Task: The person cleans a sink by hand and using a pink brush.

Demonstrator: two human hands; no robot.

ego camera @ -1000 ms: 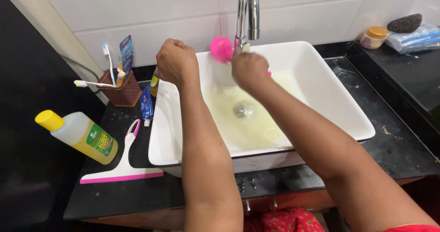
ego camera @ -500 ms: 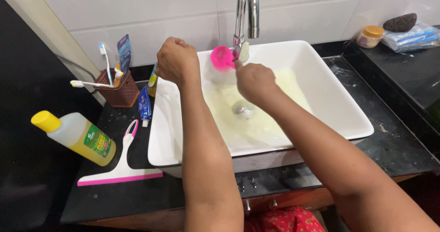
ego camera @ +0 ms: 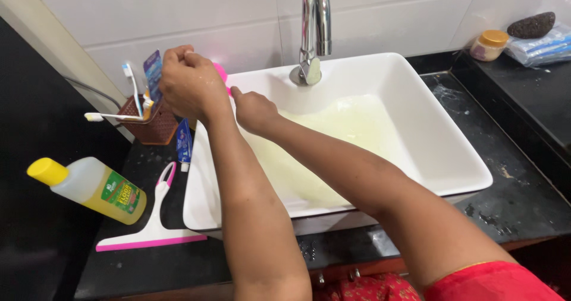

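Head | left hand [ego camera: 189, 86] fisted | right hand [ego camera: 254, 111] gripping pink brush [ego camera: 221, 75] | sink [ego camera: 428, 134]

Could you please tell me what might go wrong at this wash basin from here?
The right hand works a pink brush at the far left corner of the white basin, close to the brown holder of toothbrushes; splashes or a knock could soil or tip it. Yellowish liquid coats the basin, so wet hands could slip. The left hand is a closed fist over that rim.
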